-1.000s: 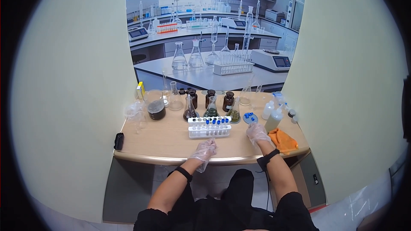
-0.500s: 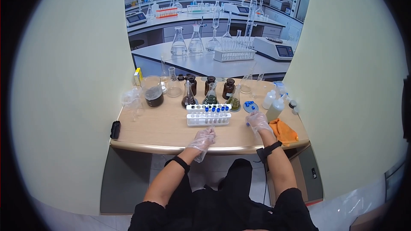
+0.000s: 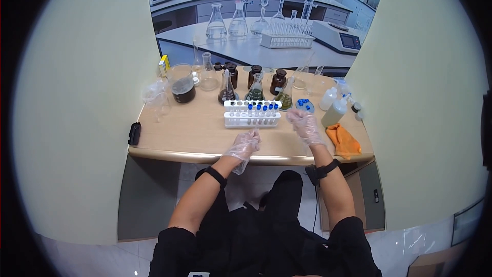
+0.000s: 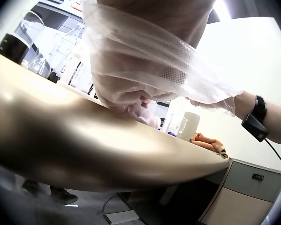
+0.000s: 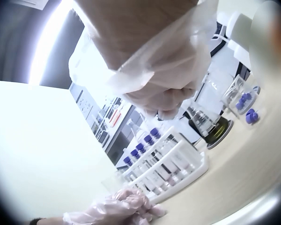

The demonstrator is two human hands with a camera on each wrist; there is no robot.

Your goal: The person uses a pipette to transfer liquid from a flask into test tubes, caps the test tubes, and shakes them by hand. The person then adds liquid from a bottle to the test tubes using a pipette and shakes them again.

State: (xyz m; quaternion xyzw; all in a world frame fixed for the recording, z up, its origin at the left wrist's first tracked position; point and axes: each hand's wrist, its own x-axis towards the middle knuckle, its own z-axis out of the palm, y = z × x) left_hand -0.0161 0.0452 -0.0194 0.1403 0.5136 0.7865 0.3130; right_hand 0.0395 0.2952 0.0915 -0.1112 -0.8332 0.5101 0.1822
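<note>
In the head view my left hand (image 3: 245,144), in a clear plastic glove, is at the table's front edge, just below the white test tube rack (image 3: 252,119). Its fingers are curled together. My gloved right hand (image 3: 304,126) hovers to the rack's right, fingertips bent inward; I cannot tell what either hand holds. Several blue-capped tubes (image 3: 264,107) stand in the rack. Beyond the right hand is a dish with blue caps (image 3: 305,103). Loose blue caps (image 5: 252,116) lie on the table in the right wrist view, under the right hand.
Flasks with dark and green liquid (image 3: 254,92) stand behind the rack, brown bottles (image 3: 278,81) behind them. A beaker of dark liquid (image 3: 183,91) is at the left. White squeeze bottles (image 3: 335,113) and an orange cloth (image 3: 344,141) are at the right; a black object (image 3: 134,133) lies left.
My right hand has moved up and left, away from the cloth and closer to the rack. The left hand stays below the rack. The head view has tilted downward.
</note>
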